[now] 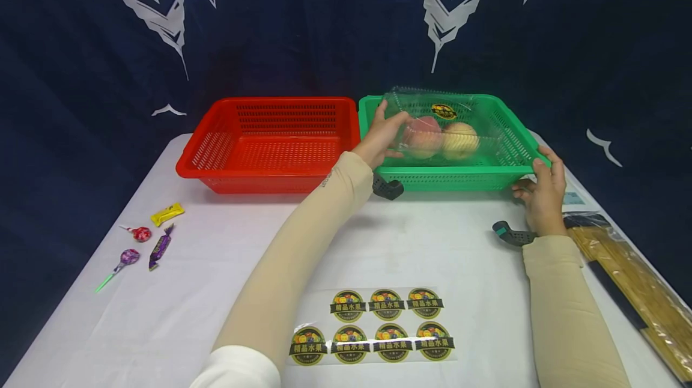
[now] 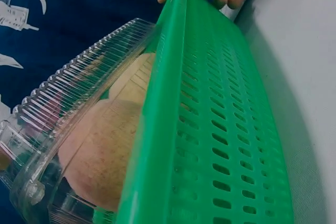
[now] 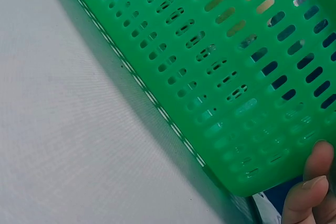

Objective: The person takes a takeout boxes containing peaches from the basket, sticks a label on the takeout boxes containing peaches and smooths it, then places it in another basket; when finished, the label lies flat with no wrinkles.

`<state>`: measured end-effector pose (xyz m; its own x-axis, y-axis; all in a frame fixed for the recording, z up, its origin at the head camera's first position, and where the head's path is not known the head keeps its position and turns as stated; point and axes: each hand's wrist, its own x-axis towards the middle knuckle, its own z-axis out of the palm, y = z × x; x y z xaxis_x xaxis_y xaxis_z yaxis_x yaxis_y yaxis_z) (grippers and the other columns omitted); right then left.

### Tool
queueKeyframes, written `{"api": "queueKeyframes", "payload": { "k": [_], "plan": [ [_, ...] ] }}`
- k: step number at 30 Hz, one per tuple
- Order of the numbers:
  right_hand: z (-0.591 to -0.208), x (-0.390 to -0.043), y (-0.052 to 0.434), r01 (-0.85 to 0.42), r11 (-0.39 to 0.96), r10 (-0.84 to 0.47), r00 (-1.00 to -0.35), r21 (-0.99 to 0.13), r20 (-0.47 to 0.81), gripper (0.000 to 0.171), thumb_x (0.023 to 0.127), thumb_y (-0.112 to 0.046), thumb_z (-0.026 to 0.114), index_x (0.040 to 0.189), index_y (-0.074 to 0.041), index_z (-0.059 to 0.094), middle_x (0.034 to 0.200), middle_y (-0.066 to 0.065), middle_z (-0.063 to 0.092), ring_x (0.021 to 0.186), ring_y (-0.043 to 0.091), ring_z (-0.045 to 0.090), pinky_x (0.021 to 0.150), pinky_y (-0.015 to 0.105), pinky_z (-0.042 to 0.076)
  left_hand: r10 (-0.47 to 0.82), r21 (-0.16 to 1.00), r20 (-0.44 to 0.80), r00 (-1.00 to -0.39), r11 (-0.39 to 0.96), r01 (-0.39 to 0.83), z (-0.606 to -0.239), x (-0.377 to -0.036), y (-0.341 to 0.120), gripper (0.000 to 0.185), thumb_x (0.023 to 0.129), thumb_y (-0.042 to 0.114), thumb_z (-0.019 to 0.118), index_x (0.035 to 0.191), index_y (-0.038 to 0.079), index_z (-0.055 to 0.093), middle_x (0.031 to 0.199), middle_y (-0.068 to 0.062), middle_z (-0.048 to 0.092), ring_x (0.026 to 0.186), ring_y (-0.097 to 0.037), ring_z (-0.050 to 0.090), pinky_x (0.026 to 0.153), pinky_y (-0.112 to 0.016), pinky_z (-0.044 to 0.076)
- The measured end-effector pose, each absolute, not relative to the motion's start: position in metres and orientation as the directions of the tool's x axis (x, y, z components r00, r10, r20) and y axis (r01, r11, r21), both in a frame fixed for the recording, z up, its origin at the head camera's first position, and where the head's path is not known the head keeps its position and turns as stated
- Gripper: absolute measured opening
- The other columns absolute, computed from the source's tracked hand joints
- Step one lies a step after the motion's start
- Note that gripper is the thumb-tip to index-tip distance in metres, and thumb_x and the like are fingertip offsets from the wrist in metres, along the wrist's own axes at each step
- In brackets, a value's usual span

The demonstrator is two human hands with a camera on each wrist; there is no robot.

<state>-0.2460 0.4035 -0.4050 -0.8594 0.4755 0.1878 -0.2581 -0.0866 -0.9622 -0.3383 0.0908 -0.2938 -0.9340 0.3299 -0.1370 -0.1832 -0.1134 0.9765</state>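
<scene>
My left hand (image 1: 381, 136) grips the left end of a clear plastic clamshell box (image 1: 486, 124), thumb and fingers spread around it. Inside the box sit two round fruits that look like peaches, a pinkish one (image 1: 423, 137) and a yellowish one (image 1: 459, 140). A black and gold round sticker (image 1: 444, 112) shows on the lid. The box is within the green basket (image 1: 449, 179), tilted beside its wall in the left wrist view. My right hand (image 1: 545, 193) holds the basket's front right corner, with its thumb over the rim.
A red basket (image 1: 259, 185) stands left of the green one. Candies lie at the left, among them a purple lollipop (image 1: 130, 256) and a yellow wrapped candy (image 1: 167, 214). A sheet of round stickers (image 1: 386, 316) is in front. At the right edge lies a plastic-wrapped brown item (image 1: 632, 280).
</scene>
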Motion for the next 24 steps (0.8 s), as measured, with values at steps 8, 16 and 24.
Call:
{"api": "queueKeyframes", "payload": {
  "k": [8, 16, 24],
  "plan": [
    [-0.404, -0.245, 0.402, -0.254, -0.076, 0.479, -0.857, -0.964, 0.188, 0.046, 0.114, -0.033, 0.049, 0.160, -0.029, 0.043, 0.125, 0.001, 0.048, 0.074, 0.013, 0.055, 0.059, 0.020, 0.045, 0.317, 0.981, -0.153, -0.936, -0.066, -0.183, -0.301, -0.342, 0.099, 0.091, 0.102, 0.015, 0.059, 0.176, 0.028, 0.008, 0.181, -0.007, 0.011, 0.157, -0.043, 0.032, 0.113, -0.067, 0.047],
    [-0.404, -0.245, 0.401, -0.242, -0.065, 0.493, -0.851, -0.968, 0.179, 0.044, 0.114, -0.033, 0.049, 0.158, -0.030, 0.044, 0.127, -0.001, 0.048, 0.077, 0.014, 0.054, 0.060, 0.020, 0.045, 0.286, 0.982, -0.166, -0.944, -0.044, -0.186, -0.309, -0.344, 0.106, 0.089, 0.103, 0.013, 0.057, 0.175, 0.024, 0.007, 0.181, -0.009, 0.011, 0.158, -0.044, 0.030, 0.115, -0.072, 0.042],
    [-0.405, -0.246, 0.401, -0.249, -0.072, 0.497, -0.849, -0.966, 0.182, 0.045, 0.114, -0.033, 0.050, 0.158, -0.030, 0.045, 0.127, 0.000, 0.048, 0.075, 0.014, 0.054, 0.059, 0.020, 0.045, 0.278, 0.981, -0.177, -0.944, -0.028, -0.192, -0.313, -0.345, 0.110, 0.081, 0.109, 0.018, 0.056, 0.175, 0.022, 0.010, 0.180, -0.010, 0.015, 0.157, -0.042, 0.034, 0.116, -0.068, 0.043]
  ]
}}
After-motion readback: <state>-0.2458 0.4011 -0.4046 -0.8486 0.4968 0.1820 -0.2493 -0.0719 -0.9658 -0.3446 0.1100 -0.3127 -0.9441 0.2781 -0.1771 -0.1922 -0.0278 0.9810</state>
